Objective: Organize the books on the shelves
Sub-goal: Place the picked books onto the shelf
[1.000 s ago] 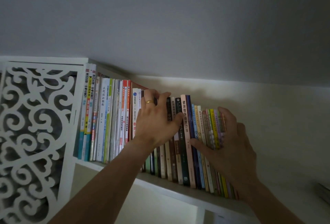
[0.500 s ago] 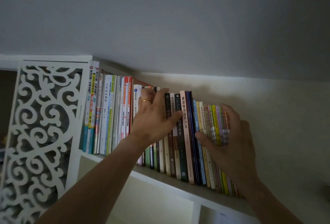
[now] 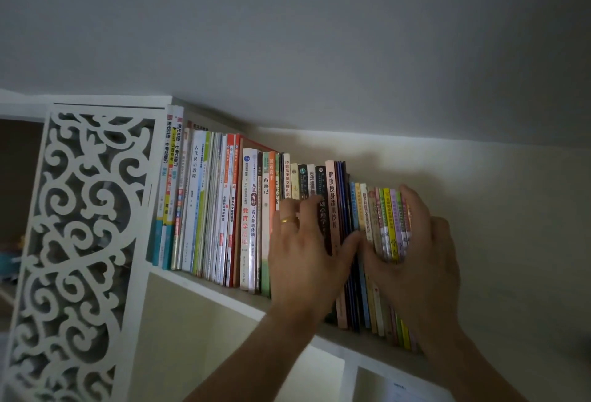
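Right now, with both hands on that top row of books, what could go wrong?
1. The right hand holds only the thin books at the row's open end. Nothing braces them beyond it, so releasing that grip might let them topple right.
2. The left hand presses flat on the spines of the taller books. Pushing unevenly could drive some deeper and leave the row ragged.

Dim, grainy; soft shadows — edges bowed.
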`<state>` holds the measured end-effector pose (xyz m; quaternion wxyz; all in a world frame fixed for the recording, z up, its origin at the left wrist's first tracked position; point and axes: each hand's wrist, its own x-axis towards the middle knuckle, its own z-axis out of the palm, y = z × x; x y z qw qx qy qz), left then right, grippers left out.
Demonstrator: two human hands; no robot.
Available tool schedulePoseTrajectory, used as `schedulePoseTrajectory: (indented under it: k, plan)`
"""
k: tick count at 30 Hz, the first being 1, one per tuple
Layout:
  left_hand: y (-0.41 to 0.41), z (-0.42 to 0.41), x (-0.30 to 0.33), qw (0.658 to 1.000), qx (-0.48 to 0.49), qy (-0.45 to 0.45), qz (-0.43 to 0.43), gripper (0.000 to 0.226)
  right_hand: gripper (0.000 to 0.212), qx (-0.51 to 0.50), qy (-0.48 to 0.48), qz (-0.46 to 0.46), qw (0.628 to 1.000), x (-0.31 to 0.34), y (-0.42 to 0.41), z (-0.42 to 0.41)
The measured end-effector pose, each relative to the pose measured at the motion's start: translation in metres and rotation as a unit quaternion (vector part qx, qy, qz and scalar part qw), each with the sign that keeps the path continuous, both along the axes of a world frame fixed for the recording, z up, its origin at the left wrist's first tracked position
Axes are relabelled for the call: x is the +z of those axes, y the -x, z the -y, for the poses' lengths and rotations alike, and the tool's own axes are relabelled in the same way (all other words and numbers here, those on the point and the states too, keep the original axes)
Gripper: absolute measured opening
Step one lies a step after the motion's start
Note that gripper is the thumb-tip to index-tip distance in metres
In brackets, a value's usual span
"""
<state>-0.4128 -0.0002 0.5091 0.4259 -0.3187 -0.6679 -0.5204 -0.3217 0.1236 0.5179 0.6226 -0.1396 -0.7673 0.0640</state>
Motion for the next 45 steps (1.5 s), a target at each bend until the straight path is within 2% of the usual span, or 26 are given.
schedulePoseTrajectory:
  k: [6,8,12,17,22,26,28,33,38,45]
  plan:
    - [-0.024,-0.022,-0.002,1.0,-0.001,0.002,-0.008,0.047,0.097,-0.004,0.008,-0.004,1.0,0.0,0.0,-0.001]
    - [-0.027,-0.024,0.0,1.0,-0.004,-0.015,0.01,0.05,0.099,-0.018,0.01,-0.008,1.0,0.001,-0.002,-0.002]
    - [-0.03,-0.027,-0.004,0.999,0.0,-0.028,0.037,0.07,0.102,-0.048,0.002,-0.023,0.999,0.001,-0.009,-0.005]
    - [-0.034,-0.036,-0.009,0.999,0.005,-0.034,0.042,0.067,0.102,-0.132,-0.005,-0.026,0.991,0.002,-0.02,-0.008]
    - [-0.038,-0.04,-0.009,0.999,0.002,-0.029,0.032,0.064,0.114,-0.168,0.006,0.015,0.986,0.005,-0.026,-0.002]
    - [-0.03,-0.034,-0.009,0.995,0.024,-0.096,0.026,0.045,0.122,-0.17,0.014,0.047,0.984,0.002,-0.022,0.01]
    - [-0.023,-0.03,-0.008,0.989,0.019,-0.137,0.05,0.04,0.127,-0.155,0.014,0.069,0.985,-0.001,-0.018,0.013]
    - [-0.014,-0.026,-0.012,0.991,0.019,-0.11,0.075,0.047,0.129,-0.124,0.022,0.066,0.99,-0.006,-0.005,0.018]
    - [-0.011,-0.024,-0.017,0.988,0.009,-0.121,0.092,0.049,0.124,-0.11,0.03,0.046,0.992,-0.004,-0.005,0.015]
    - [-0.004,-0.02,-0.02,0.992,0.001,-0.081,0.099,0.067,0.125,-0.114,0.031,0.043,0.992,-0.004,-0.01,0.014]
